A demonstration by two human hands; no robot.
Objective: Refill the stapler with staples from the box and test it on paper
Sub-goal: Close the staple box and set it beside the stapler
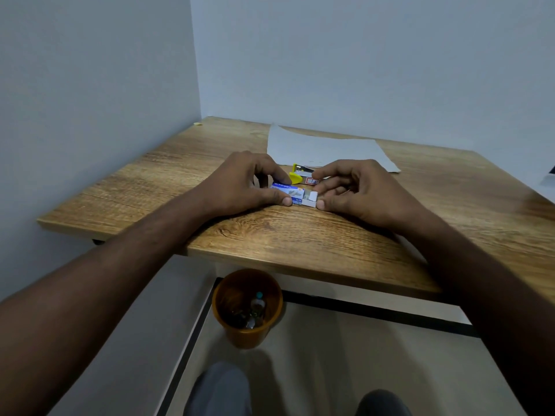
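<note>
A small blue staple box (pixel 290 194) lies on the wooden table (pixel 270 232) between my hands. My left hand (pixel 240 183) pinches its left part with thumb and fingers. My right hand (pixel 357 189) grips the white inner tray end (pixel 310 200), which sticks out of the box's right side. Just behind the box lies a yellow stapler (pixel 300 174), partly hidden by my fingers. A white sheet of paper (pixel 327 150) lies flat behind the stapler.
The table stands in a corner with walls at the left and back. An orange bin (pixel 247 307) holding a bottle and rubbish stands on the floor under the table's front edge. My knees show at the bottom.
</note>
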